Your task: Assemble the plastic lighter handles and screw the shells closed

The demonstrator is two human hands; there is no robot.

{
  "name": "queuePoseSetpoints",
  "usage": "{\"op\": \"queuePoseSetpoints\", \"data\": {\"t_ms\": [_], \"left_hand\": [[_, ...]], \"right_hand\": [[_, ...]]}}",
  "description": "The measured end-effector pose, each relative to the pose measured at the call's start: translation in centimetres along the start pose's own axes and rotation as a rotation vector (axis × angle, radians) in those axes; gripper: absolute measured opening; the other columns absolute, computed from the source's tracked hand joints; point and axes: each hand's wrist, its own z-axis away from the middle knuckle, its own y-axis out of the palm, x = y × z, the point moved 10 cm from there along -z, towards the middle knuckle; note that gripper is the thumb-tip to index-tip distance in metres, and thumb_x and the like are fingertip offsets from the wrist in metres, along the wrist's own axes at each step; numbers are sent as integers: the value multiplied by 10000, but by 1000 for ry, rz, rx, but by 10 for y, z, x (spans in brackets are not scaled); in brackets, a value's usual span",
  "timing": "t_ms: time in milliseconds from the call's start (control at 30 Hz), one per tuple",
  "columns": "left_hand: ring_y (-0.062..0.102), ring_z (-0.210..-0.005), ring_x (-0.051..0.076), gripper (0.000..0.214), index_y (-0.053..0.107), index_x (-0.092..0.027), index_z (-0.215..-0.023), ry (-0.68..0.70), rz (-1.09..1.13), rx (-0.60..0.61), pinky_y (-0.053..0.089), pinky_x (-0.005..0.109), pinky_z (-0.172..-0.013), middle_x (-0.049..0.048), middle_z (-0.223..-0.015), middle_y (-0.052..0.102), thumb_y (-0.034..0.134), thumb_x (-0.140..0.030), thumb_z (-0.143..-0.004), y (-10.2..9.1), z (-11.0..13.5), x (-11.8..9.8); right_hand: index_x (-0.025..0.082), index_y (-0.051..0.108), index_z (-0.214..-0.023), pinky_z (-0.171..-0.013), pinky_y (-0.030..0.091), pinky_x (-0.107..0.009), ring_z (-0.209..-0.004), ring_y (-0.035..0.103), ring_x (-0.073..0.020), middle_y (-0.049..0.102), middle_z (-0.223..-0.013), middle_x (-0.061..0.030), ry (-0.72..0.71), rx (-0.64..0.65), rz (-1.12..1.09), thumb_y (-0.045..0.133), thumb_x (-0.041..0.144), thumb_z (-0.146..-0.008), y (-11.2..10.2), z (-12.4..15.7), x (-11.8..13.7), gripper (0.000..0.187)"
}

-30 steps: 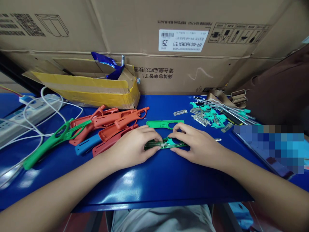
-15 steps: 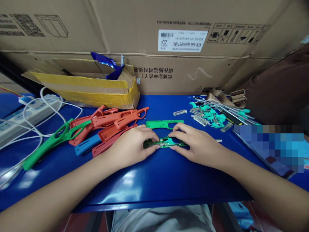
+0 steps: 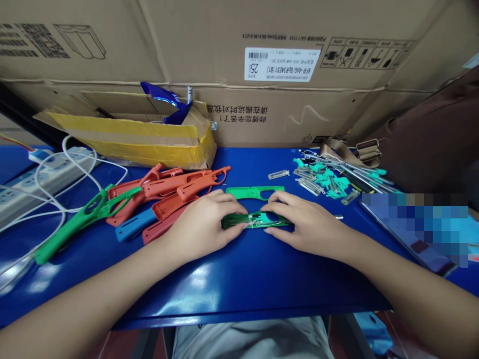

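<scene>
In front of me a green lighter casing half (image 3: 256,220) lies with its hollow side up, small parts and a white wire inside. My left hand (image 3: 211,219) grips its left end, fingers on the far edge and thumb on the near edge, beside a clear fuel tank (image 3: 239,219). At the other end, my right hand (image 3: 299,219) is closed round the casing near the turquoise trigger (image 3: 266,217). A thin metal tube (image 3: 339,217) shows beyond the right hand. Just behind lies a second green casing half (image 3: 249,192), untouched.
Red casings (image 3: 175,184), a blue one (image 3: 136,223) and a green one (image 3: 71,224) lie left, near a power strip (image 3: 48,177) and cables. Behind stands an open carton (image 3: 149,144). Turquoise triggers (image 3: 331,182), clear tanks (image 3: 309,186) and a phone-like slab (image 3: 407,239) lie right.
The left fingers have lifted slightly toward the far edge, so more of the clear tank shows. The right hand has hardly moved, and both hands stay on the casing.
</scene>
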Motion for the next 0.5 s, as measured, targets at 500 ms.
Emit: {"op": "queuePoseSetpoints", "data": {"t_ms": [500], "left_hand": [[603,-1101,210,225,681,-203,-1187,154,9,79,501,359,-986,77,-1165,648,543,-205,-1010,25,5,-12]], "right_hand": [[221,611,-981,-706,428,-290,-792,565,-149,623,-999,-8,44,77,-98,585,159,-930,-5,4,-6,85]]}}
